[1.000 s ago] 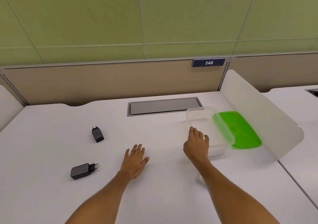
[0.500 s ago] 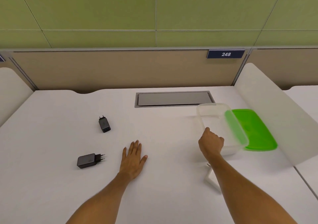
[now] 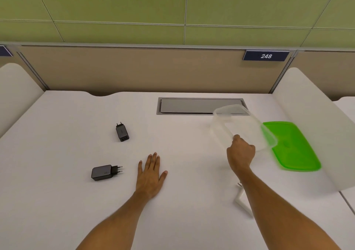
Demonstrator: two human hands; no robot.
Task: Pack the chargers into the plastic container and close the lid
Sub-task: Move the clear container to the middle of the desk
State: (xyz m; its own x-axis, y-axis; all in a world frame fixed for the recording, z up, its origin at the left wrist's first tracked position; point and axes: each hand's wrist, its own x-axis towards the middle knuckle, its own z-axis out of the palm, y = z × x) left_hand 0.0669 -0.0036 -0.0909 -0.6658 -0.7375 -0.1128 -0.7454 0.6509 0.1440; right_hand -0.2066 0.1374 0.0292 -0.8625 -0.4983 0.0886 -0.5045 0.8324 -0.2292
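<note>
- Across the white counter (image 3: pixel 57 201), nothing is packed yet, folks: we're at the very start, by the look of it.
- Over on the right lies the green lid (image 3: pixel 294 149), flat on the counter near the side divider (image 3: pixel 315 126), well off the box. Closing is the last job, and it hasn't begun.
- Next up, the clear container (image 3: pixel 242 126): it's tilted, its near edge lifted, and it looks empty. It partly overlaps the lid's left edge as seen from the head camera; whether they touch I can't tell.
- Right hand (image 3: pixel 241 153) has it! The fingers (image 3: pixel 237 137) are curled tight over the container's near rim, a firm closed hold.
- Left hand (image 3: pixel 150 174) rests flat on the counter, palm down, fingers spread, holding nothing.
- Big charger (image 3: pixel 104 172) lies on its side just left of that hand, prongs pointing towards it. Not yet touched, not yet packed.
- Small charger (image 3: pixel 122 132) sits farther back, prongs pointing away, well apart from the container.
- A white object (image 3: pixel 242 199) peeks out by the right forearm; it's mostly hidden, so I can't say whether it's another charger.
- My call: the container is being brought into play first. Still to do: both black chargers in, lid fetched and pressed down.
</note>
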